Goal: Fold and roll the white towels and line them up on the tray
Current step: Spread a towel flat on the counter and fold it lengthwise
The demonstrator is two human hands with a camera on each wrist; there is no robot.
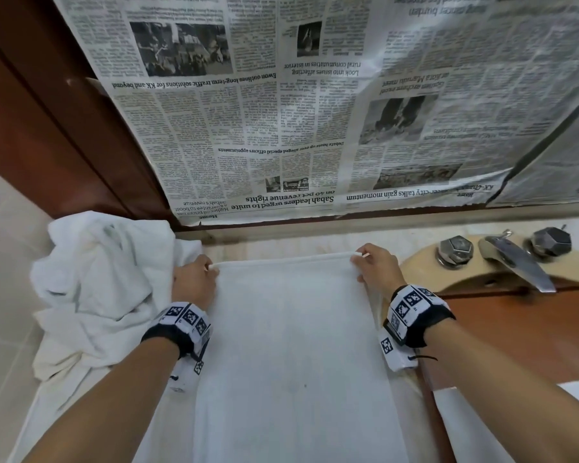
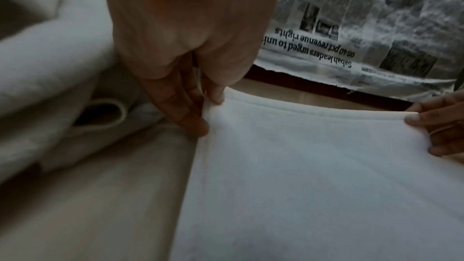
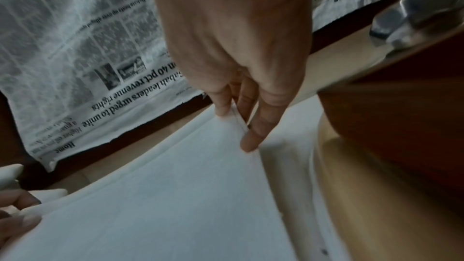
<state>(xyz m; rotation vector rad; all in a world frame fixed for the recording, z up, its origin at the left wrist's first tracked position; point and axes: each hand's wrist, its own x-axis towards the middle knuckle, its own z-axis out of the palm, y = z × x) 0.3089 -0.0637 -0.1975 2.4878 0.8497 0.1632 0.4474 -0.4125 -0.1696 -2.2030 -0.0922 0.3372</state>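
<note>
My left hand (image 1: 194, 284) and right hand (image 1: 378, 270) each pinch a far corner of the white towel (image 1: 291, 345); its long axis runs toward me.

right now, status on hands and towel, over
Left hand and right hand each pinch a far corner of the flat towel. Crumpled towel pile touching left hand. No tray in view.
</note>
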